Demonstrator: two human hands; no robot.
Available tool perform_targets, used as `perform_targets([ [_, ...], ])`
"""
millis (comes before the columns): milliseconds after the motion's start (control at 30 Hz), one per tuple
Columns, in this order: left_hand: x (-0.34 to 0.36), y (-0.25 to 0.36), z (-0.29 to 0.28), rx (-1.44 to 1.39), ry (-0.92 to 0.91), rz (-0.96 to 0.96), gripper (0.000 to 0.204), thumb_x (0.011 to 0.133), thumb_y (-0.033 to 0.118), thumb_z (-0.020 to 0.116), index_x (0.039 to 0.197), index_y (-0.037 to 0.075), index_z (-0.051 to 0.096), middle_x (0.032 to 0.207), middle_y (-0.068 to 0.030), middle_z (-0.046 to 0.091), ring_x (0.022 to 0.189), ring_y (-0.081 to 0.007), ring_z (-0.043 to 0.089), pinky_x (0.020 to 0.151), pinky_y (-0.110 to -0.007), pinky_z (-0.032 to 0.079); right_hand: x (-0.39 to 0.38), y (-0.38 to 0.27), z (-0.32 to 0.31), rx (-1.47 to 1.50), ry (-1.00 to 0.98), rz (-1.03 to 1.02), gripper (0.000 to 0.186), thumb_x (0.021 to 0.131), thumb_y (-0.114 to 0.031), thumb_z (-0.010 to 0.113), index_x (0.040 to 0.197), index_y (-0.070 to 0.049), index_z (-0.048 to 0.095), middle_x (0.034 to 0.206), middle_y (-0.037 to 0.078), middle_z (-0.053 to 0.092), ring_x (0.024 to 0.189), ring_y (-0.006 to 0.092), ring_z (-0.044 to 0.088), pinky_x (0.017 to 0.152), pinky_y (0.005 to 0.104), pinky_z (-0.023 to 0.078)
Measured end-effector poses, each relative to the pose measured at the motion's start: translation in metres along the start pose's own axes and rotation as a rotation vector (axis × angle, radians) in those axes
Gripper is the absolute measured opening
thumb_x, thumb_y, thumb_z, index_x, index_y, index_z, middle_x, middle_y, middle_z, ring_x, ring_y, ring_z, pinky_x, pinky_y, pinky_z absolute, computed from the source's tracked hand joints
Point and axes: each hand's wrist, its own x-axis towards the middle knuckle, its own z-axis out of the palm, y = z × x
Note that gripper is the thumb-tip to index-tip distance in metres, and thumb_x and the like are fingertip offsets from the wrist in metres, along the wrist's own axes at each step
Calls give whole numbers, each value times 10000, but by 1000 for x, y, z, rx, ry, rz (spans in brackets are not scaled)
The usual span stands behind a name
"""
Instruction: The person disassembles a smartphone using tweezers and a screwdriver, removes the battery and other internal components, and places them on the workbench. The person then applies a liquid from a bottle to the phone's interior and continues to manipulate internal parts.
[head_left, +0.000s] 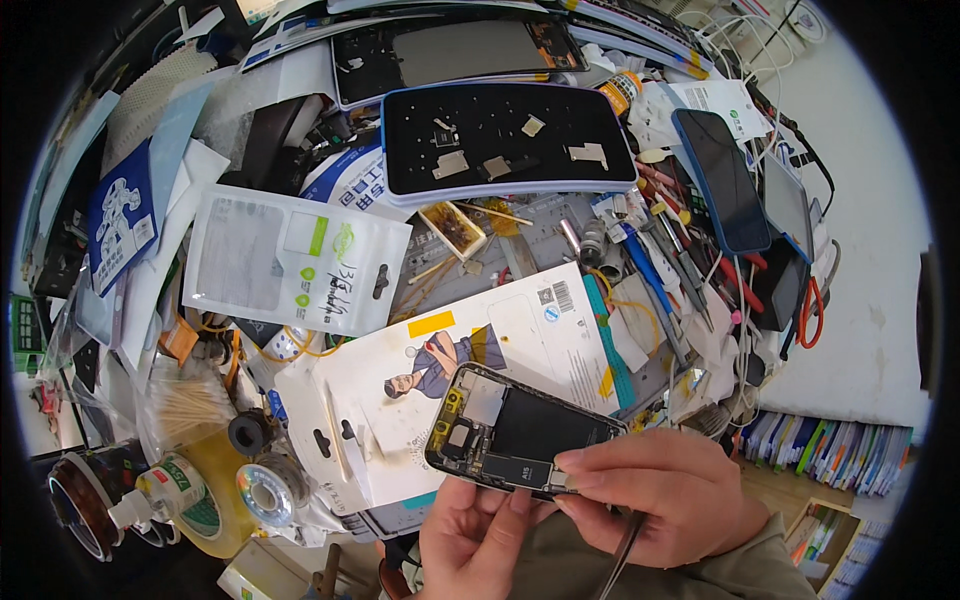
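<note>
Where the opened phone (525,430) is: held up over the worktop (850,320) near its near edge, tilted, inner parts facing up, upper end toward the left; in view it overlaps the lower right part of the white package.
Left hand (478,535): fingers grasping the phone along its lower side, thumb on the edge.
Right hand (660,495): fingertips bunched at the phone's right end, anything tiny between them hidden; fingers also closed around the slim metal tool.
Slim metal tool (622,555): shaft sticks out below the right hand; tip not visible.
White package (545,310): flat, slanted, printed figure and yellow patches, teal strip (610,350) showing along its right side.
Zip pouch (290,260): grey-white, left of centre, near the package.
Dark tray (560,125): toward the far edge, pale purple rim, small metal parts (588,153) scattered on it.
Small box (483,240): just below the tray, brown residue inside.
Right side: blue-edged phone (725,180) leaning over clutter; pile of hand tools (660,270); orange-handled scissors (812,312) beyond.
Near left corner: bagged cotton swabs (195,400), wire spool (268,492), white-capped bottle (160,492), yellow tape roll (222,525), crowded together.
Far edge: large dark panel (450,50) behind the tray.
</note>
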Motion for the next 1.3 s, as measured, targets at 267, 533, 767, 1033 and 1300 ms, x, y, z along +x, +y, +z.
perform_targets([
  [267,-5,8,-1,185,-166,165,392,1027,49,602,1394,-16,482,1320,-149,649,1156,-225,668,992,-368,545,19,6,2,39,19,-81,308,757,-48,884,1037,-40,756,1047,142,767,827,236,756,675,315,613],
  [533,-3,20,-7,-1,-302,88,388,1015,71,590,1374,-29,483,1300,-204,661,1176,-280,682,1007,-435,578,46,12,-10,44,-136,-248,273,766,-25,872,1012,-12,755,1042,157,762,829,216,744,679,291,590],
  [767,-8,20,-6,-15,-217,62,306,969,40,508,1238,-88,580,1217,-211,681,1115,-295,701,991,-439,573,51,14,-18,57,-186,-294,243,785,2,845,1005,19,745,1040,165,755,834,195,731,692,270,571],
  [1033,-8,17,-6,115,-75,36,367,963,48,522,1310,-71,541,1231,-224,695,1009,-352,754,832,-477,662,49,20,-31,166,-45,-131,209,806,34,814,998,55,734,1038,173,746,840,172,715,706,245,549],
  [1300,-17,14,-10,125,-112,220,319,1030,21,503,1347,-15,505,1245,-209,697,1059,-333,744,892,-502,646,46,53,-31,318,144,283,218,860,49,775,1076,32,752,1076,102,751,913,97,694,778,242,554],
])
